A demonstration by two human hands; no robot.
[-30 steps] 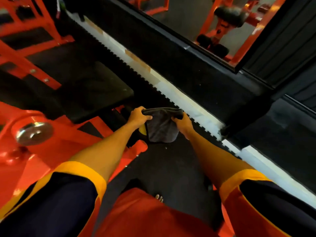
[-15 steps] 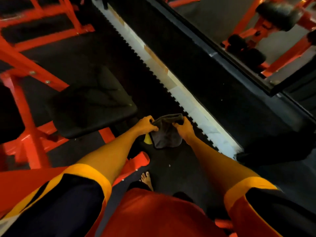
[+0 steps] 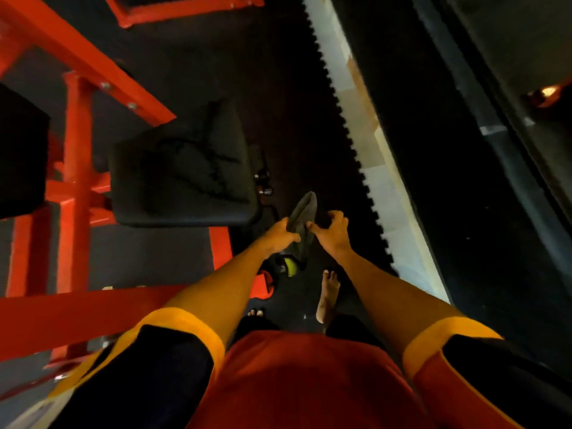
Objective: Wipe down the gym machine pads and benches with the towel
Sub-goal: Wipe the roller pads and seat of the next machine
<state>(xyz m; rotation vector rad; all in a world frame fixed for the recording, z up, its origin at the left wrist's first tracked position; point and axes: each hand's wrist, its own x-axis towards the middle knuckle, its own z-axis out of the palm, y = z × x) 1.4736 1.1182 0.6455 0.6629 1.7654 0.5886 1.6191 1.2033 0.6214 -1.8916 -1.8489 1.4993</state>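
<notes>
Grey towel (image 3: 305, 212), one; left hand (image 3: 278, 236), right hand (image 3: 332, 235) holding.

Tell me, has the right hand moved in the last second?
Yes. The right hand has drawn leftward, away from the jagged mat edge and towards the left hand, folding the grey towel narrow beside the seat pad.

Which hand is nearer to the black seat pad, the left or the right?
Left. The left hand grips the towel just right of the seat pad; the right hand is farther right.
</notes>
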